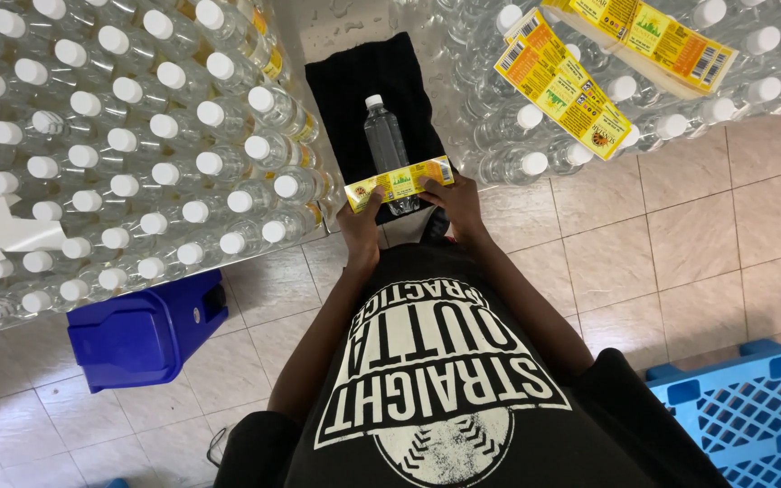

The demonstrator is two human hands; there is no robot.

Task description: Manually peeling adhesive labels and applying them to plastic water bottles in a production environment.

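A clear plastic bottle with a white cap lies on a black cloth straight ahead of me. Across its lower part stretches a yellow label strip. My left hand pinches the strip's left end. My right hand holds its right end, fingers curled under the bottle's base. Both hands press the strip against the bottle.
Several capped clear bottles stand packed at the left, some with yellow labels. More bottles fill the right, with stacks of yellow labels on top. A dark blue bin and a light blue crate sit on the tiled floor.
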